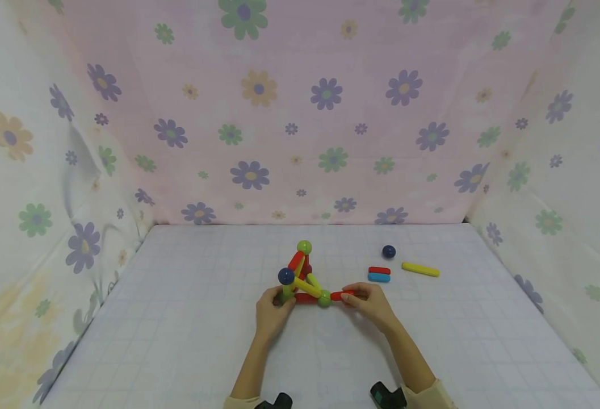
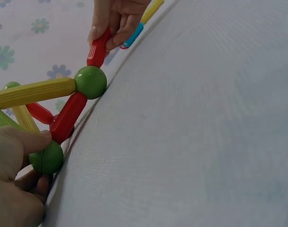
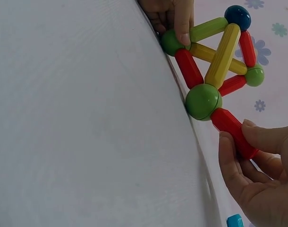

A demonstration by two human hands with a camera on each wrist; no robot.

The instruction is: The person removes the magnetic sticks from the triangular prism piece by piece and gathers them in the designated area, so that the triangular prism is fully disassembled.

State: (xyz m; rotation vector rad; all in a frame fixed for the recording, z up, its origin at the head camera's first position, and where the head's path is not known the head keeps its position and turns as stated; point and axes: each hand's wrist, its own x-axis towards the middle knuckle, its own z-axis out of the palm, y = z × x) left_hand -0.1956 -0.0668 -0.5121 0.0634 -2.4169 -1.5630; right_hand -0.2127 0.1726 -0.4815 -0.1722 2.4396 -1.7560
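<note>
A frame of red, yellow and green rods joined by balls stands on the table, with a dark blue ball [image 1: 286, 276] at its top. My left hand [image 1: 273, 312] grips a green ball [image 2: 46, 158] at the frame's near left corner, thumb on top and fingers underneath. At the near right corner sits another green ball [image 3: 203, 101]. From it a red rod [image 3: 233, 132] points outward, its inner end against the ball. My right hand [image 1: 372, 304] pinches that rod's outer end between thumb and fingers. A further green ball [image 1: 304, 247] marks the back of the frame.
Right of the frame lie a loose dark blue ball [image 1: 389, 251], a short red rod [image 1: 379, 270] beside a light blue rod [image 1: 378, 278], and a longer yellow rod [image 1: 420, 269]. Flowered cloth [image 1: 300, 113] walls in the table [image 1: 177, 341] at the back and sides.
</note>
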